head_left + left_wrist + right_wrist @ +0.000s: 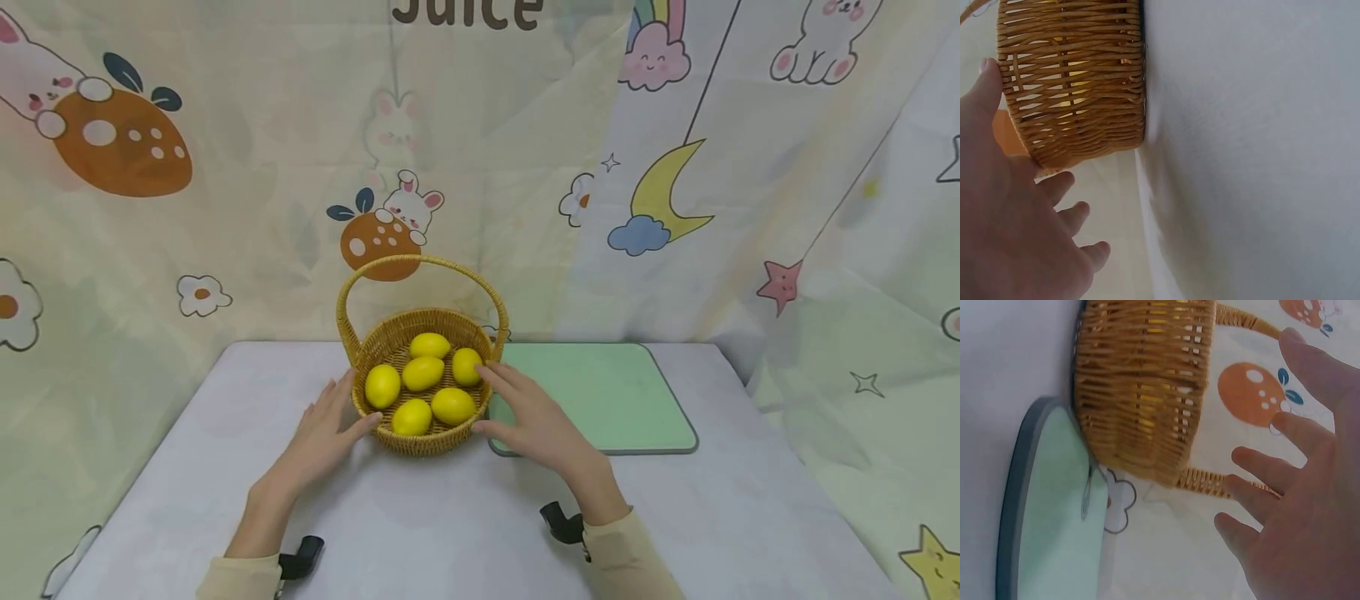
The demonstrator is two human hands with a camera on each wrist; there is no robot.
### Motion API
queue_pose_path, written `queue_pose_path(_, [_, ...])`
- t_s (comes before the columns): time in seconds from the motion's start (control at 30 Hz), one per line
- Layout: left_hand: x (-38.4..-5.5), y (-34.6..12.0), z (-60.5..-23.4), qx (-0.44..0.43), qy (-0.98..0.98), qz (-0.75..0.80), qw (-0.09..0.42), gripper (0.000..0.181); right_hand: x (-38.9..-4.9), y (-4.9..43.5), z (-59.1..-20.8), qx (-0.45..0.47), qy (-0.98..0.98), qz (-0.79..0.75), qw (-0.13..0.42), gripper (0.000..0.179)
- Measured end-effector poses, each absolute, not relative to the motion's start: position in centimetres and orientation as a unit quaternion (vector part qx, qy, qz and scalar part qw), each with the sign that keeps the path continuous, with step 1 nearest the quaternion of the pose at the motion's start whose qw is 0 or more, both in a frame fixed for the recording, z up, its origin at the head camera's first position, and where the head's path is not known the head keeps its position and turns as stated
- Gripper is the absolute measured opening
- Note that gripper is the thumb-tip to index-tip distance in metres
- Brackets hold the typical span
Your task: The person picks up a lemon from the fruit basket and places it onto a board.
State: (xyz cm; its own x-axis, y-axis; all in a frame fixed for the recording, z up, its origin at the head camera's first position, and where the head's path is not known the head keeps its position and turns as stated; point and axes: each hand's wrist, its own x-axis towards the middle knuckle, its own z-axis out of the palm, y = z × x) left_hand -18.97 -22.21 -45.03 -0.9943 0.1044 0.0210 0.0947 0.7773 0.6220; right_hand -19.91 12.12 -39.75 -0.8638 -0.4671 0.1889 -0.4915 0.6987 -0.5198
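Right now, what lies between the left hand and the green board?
In the head view, the wicker basket of six lemons lies between the left hand and the green board; the right hand partly covers the board there.

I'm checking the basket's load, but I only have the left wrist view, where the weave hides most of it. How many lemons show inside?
Observer: Six yellow lemons show in the basket.
Operator: Is anything lying to its right?
Observer: Yes, a green board with a grey edge lies on the table.
Operator: Where's the right hand?
Observer: At the basket's right side, fingers extended.
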Motion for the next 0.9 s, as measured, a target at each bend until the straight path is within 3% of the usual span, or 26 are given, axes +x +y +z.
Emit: queue_pose_path(0.9, [-20.1,-21.8,-45.8,0.069,0.881,0.466,0.044,0.103,-21.8,6.6,-40.6,0.285,-0.924,0.255,-0.013,0.064])
